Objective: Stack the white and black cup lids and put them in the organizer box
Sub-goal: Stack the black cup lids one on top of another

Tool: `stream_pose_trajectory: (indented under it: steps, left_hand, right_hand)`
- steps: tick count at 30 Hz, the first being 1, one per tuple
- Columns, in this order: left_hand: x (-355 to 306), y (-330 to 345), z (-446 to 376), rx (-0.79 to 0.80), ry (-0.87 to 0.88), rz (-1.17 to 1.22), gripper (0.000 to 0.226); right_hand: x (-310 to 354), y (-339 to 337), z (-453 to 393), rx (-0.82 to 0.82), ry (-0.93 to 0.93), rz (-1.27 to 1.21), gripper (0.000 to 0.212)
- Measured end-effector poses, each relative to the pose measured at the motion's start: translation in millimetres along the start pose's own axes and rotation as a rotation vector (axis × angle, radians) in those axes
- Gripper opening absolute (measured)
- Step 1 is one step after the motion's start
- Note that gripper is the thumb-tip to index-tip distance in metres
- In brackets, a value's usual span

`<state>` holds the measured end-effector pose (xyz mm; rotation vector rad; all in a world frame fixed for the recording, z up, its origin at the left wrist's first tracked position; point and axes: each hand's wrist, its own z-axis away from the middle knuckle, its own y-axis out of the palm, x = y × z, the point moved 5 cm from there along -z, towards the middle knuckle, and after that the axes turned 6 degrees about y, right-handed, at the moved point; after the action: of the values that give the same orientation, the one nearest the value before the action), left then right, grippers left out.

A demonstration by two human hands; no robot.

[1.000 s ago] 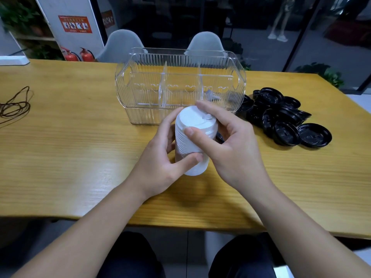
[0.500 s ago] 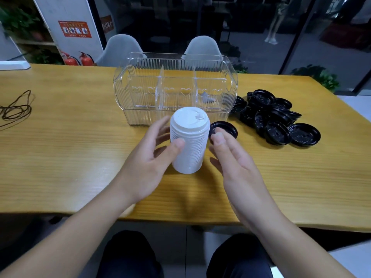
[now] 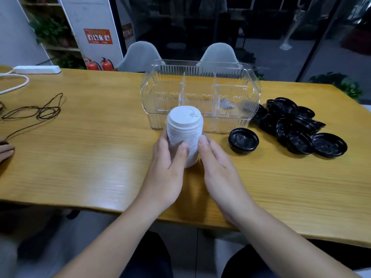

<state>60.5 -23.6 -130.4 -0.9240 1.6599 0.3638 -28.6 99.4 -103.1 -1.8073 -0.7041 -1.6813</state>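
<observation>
A tall stack of white cup lids (image 3: 185, 131) stands upright on the wooden table (image 3: 90, 153), just in front of the clear ribbed organizer box (image 3: 253, 87). My left hand (image 3: 167, 171) grips the stack low down, thumb across its front and fingers round its left side. My right hand (image 3: 219, 173) lies beside the stack with straight fingers, its thumb tip touching the stack's right side. A single black lid (image 3: 243, 140) lies right of the stack. A loose pile of black lids (image 3: 297, 127) sits by the box's right end. The box's compartments hold no lids.
A tangled brown cord (image 3: 36, 112) lies at the left, with a white power strip (image 3: 37, 69) and cable behind it. Another person's fingers (image 3: 6, 151) show at the left edge. Two grey chairs (image 3: 140, 55) stand beyond the table.
My right hand came off the top of the white stack, opened, and now touches its right side low down. My left hand kept its hold on the stack.
</observation>
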Motion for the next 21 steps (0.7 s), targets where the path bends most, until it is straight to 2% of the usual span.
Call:
stream_pose_trajectory:
  steps: [4, 8, 11, 15, 18, 21]
  left_hand:
    - [17, -34, -28, -0.079, -0.005, -0.051, 0.068]
    - [27, -61, -52, -0.142, -0.007, -0.13, 0.057]
    - [31, -71, -63, -0.151, -0.024, -0.163, 0.049]
    - [31, -76, -66, -0.163, -0.03, -0.174, 0.05]
    - [33, -76, -65, -0.165, -0.03, -0.169, 0.059]
    - [35, -76, -61, -0.141, -0.056, -0.174, 0.095]
  right_hand:
    - [0, 36, -32, 0.044, 0.0, 0.029, 0.038]
    - [-4, 70, -61, 0.057, 0.014, 0.101, 0.058]
    - [-5, 82, -72, 0.069, 0.004, 0.117, 0.053]
    - [-2, 86, -75, 0.1, 0.011, 0.108, 0.043]
    - [-1, 84, -74, 0.086, 0.013, 0.11, 0.038]
    - [-2, 78, -71, 0.091, 0.023, 0.139, 0.046]
